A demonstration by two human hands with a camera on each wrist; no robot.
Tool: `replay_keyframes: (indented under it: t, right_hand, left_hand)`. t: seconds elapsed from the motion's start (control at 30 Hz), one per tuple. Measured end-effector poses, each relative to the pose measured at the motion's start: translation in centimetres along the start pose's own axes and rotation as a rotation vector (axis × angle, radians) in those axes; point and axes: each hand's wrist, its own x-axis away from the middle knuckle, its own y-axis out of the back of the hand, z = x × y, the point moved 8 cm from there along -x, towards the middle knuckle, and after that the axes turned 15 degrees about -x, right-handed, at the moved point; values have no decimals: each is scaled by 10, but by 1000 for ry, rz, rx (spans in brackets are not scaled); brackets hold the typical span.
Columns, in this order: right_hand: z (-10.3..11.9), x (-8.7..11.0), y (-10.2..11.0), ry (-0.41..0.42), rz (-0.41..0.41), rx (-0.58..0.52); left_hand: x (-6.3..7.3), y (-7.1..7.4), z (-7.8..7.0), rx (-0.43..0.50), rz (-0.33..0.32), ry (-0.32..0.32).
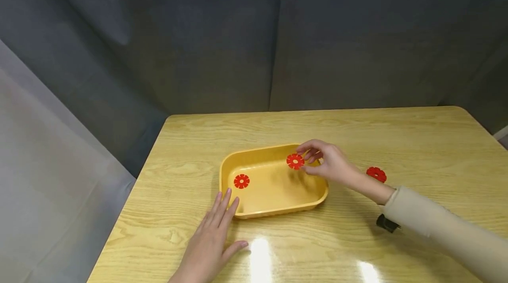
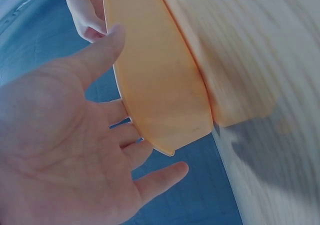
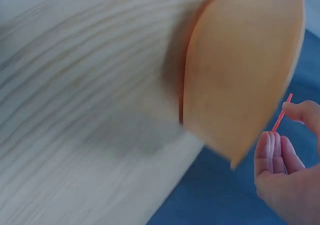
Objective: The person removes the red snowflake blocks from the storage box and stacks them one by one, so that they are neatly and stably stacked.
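Observation:
A shallow yellow plastic tray (image 1: 274, 215) sits on the table. Inside it at the left lies a red notched disc (image 1: 241, 181) shaped like a flower with a hole in its middle. Over the tray's right part, my right hand (image 1: 329, 161) pinches another red notched disc (image 1: 295, 161) between thumb and fingers; the right wrist view shows this disc (image 3: 282, 114) edge-on. My left hand (image 1: 208, 241) has its fingers spread and straight, the fingertips at the tray's near left corner. A third red notched disc (image 1: 376, 174) lies on the table right of the tray, partly behind my right forearm.
The wood-grain table (image 1: 178, 155) has its left edge beyond my left hand. A small black object (image 1: 386, 223) shows below my right sleeve (image 1: 436, 221), seemingly part of the wrist gear. Dark grey curtains (image 1: 222, 40) hang behind the table, and pale cloth (image 1: 51, 177) hangs at left.

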Motion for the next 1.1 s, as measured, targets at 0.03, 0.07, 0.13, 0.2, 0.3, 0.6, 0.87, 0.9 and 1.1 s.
replay_keyframes:
  t: [0.03,0.07,0.13,0.2,0.3,0.6,0.87,0.9,1.1]
  right_hand:
    - [1,3,8,1,-21,8]
    - [2,6,16,4,-44,17]
    - [3,12,32,1,-87,35]
    - [3,19,48,4,-126,60]
    - [-2,31,70,-7,-173,118]
    - [-40,67,120,-170,-232,253]
    - [-66,100,140,-245,-240,273]
    - [-67,102,141,-253,-240,279]
    - [-72,115,144,-297,-228,286]
  left_hand:
    - [0,0,0,0,-2,-3]
    - [0,0,-1,0,-4,-4]
    - [-1,0,-2,1,-8,-9]
    - [-1,1,-2,3,-9,-13]
    - [-2,2,-2,5,-13,-16]
    - [0,4,1,2,-26,-12]
    - [0,4,3,-6,-21,-14]
    - [0,4,3,-8,-23,-14]
    - [1,5,3,-2,-15,-12]
